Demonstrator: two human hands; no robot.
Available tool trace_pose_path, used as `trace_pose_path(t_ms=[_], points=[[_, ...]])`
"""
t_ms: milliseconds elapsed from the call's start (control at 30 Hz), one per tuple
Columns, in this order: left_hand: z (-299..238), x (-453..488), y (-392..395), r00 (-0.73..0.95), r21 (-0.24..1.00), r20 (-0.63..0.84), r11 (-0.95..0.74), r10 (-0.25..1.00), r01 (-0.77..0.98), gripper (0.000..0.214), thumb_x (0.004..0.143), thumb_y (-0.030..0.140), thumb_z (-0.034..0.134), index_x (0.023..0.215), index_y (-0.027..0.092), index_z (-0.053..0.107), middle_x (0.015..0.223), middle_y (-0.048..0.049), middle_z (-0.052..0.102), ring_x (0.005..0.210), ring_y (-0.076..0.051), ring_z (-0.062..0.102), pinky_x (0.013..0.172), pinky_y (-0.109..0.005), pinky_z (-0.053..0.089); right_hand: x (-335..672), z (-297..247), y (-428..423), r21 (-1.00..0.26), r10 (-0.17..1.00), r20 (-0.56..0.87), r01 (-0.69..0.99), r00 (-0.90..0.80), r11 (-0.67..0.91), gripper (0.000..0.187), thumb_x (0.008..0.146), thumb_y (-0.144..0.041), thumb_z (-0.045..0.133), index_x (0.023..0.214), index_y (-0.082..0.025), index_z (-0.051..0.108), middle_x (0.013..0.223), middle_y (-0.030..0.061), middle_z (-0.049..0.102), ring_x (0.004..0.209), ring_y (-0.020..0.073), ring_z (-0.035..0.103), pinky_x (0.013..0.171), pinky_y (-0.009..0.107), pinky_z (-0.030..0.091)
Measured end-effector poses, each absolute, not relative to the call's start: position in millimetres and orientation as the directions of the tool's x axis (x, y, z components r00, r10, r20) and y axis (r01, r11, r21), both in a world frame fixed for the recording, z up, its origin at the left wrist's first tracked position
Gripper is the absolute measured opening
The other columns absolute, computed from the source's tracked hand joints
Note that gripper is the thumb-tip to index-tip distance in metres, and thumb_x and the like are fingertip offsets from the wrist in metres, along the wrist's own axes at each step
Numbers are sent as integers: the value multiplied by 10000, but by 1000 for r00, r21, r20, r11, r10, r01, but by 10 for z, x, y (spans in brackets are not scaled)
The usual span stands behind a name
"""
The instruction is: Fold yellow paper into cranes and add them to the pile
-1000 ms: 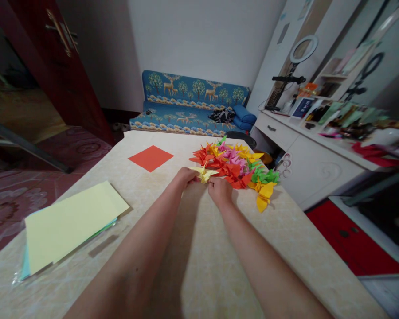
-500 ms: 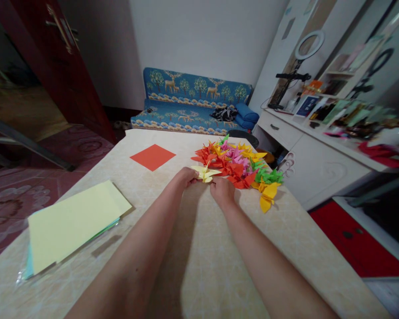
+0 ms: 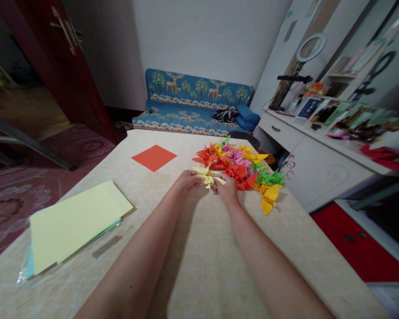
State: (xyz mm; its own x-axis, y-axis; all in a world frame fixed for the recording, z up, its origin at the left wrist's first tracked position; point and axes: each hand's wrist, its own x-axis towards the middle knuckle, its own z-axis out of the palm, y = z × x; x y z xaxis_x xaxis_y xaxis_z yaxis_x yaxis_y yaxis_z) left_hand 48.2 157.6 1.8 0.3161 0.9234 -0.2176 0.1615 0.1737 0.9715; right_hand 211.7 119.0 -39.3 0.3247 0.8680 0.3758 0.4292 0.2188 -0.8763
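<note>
A pale yellow paper crane [image 3: 207, 177] is held between my two hands, low over the table, its wings spread to both sides. My left hand [image 3: 188, 180] pinches it from the left. On the other side my right hand [image 3: 226, 187] has its fingers closed on the crane's right part; some fingertips are hidden beneath the paper. Just beyond lies a pile of folded paper cranes [image 3: 237, 155] in red, orange, pink and green. One orange crane [image 3: 268, 197] sits at the near right edge of that pile.
A red paper square [image 3: 154, 157] lies flat at the far left of the table [image 3: 199, 266]. Nearer on the left is a stack of pale yellow sheets [image 3: 81, 226] over blue and green ones. A blue sofa [image 3: 196, 102] stands behind, a white dresser [image 3: 319, 155] to the right.
My right hand has moved up and forward along the crane's right side. The crane has turned and tilted slightly between my hands. The view has shifted a little.
</note>
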Motion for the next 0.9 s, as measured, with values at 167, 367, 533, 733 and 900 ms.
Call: trace_pose_path(t_ms=[167, 367, 533, 733, 900], points=[[25, 497, 1569, 351, 982, -189, 175, 917, 70, 220, 583, 125, 720, 798, 129, 671, 512, 53, 571, 383, -34, 390, 401, -159, 279, 2098, -398, 1191, -891, 887, 375, 368, 269, 265, 277, 641, -243, 607, 883, -147, 703, 777, 47, 711, 649, 189, 642, 558, 272, 504], [64, 482, 1556, 368, 980, -196, 173, 909, 94, 250, 598, 123, 695, 848, 129, 683, 508, 41, 576, 360, -38, 377, 381, -160, 271, 2095, -319, 1160, -883, 876, 402, 366, 267, 294, 285, 616, -213, 597, 880, -153, 687, 872, 61, 718, 774, 205, 657, 686, 300, 521], [-73, 542, 1567, 224, 980, -128, 89, 966, 177, 72, 670, 128, 602, 702, 121, 667, 449, 50, 513, 365, -43, 355, 405, -169, 271, 2098, -307, 1135, -878, 847, 400, 412, 350, 244, 298, 702, -300, 578, 947, -149, 651, 813, 58, 705, 643, 185, 634, 591, 289, 508], [-260, 594, 1614, 63, 935, 16, -37, 998, 354, 116, 617, 118, 620, 713, 148, 677, 509, 24, 583, 466, -91, 483, 481, -192, 330, 2170, -335, 1161, -816, 786, 444, 556, 430, 158, 257, 736, -280, 536, 931, -160, 652, 937, 81, 703, 845, 222, 637, 743, 323, 496], [-259, 589, 1587, 32, 870, 120, -121, 992, 477, 182, 669, 154, 598, 822, 180, 692, 586, 3, 629, 545, -121, 535, 529, -205, 347, 2150, -299, 1138, -732, 770, 437, 681, 465, 4, 193, 737, -229, 552, 891, -180, 658, 915, 76, 710, 829, 229, 634, 769, 331, 463]])
